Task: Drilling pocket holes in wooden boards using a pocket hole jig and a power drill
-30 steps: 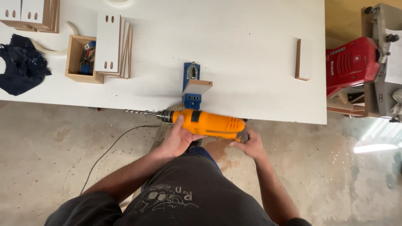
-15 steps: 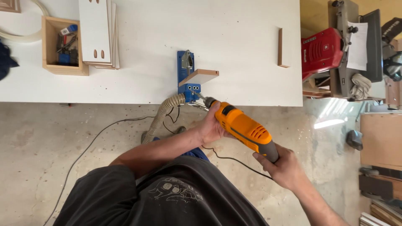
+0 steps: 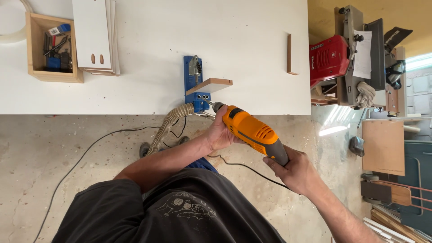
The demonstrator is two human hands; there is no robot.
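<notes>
With both the left hand and right hand gripping the orange drill, its bit could have skidded off the blue jig if tilted.

Orange drill, blue jig, white table, red machine.

The person wears a dark grey short-sleeved T-shirt with a faint pale line drawing printed on the front. Both forearms are bare, and neither the left hand nor the right hand is gloved.
</notes>
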